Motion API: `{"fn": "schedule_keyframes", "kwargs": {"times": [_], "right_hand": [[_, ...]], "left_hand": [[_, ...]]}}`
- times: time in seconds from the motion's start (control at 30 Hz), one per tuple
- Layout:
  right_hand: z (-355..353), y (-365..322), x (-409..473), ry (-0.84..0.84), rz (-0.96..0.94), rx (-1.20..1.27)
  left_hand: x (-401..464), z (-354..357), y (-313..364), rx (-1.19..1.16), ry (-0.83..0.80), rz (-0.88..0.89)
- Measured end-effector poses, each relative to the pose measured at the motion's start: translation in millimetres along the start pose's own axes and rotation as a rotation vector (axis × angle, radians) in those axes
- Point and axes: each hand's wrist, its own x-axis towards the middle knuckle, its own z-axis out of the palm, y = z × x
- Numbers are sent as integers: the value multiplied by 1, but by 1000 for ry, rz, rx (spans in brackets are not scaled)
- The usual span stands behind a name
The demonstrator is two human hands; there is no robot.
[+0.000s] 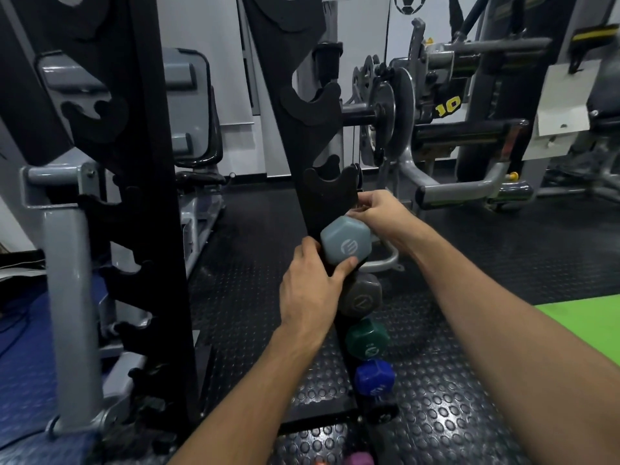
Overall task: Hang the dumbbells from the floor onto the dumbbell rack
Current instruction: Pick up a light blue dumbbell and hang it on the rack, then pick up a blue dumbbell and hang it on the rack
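A grey-blue hex dumbbell [345,239] sits at a cradle of the black dumbbell rack [315,135]. My left hand [312,290] grips the rack upright, thumb under the dumbbell's near head. My right hand [379,213] curls over the dumbbell's top, its fingers hidden behind the head. Below it on the rack hang a dark grey dumbbell [362,297], a green dumbbell [367,338] and a blue dumbbell [374,377]. A purple dumbbell [359,459] shows at the bottom edge.
The rack's other black upright [134,229] stands at left beside a grey machine frame [70,297]. Weight machines [453,129] fill the back right. The floor [469,397] is black studded rubber, with a green mat [583,323] at right.
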Motion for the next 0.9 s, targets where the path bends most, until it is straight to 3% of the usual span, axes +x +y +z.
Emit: {"fn": "schedule_keyframes", "kwargs": {"times": [0.1, 0.27, 0.43, 0.53, 0.63, 0.83, 0.9], "right_hand": [[-1, 1, -9, 68, -34, -8], [14, 36, -53, 354, -46, 56], [56, 97, -128, 656, -23, -18], [92, 136, -165, 749, 37, -34], [123, 172, -190, 548, 64, -68], [207, 224, -179, -381, 144, -350], [241, 232, -164, -620, 171, -449]], "left_hand": [[0, -5, -11, 54, -42, 53], [-12, -5, -60, 109, -188, 90], [-37, 9, -136, 137, -464, -87], [-61, 18, -191, 172, -611, -231], [-86, 20, -244, 218, -729, -369], [-142, 29, -319, 236, -830, -532], [-161, 31, -341, 244, -839, -589]]}}
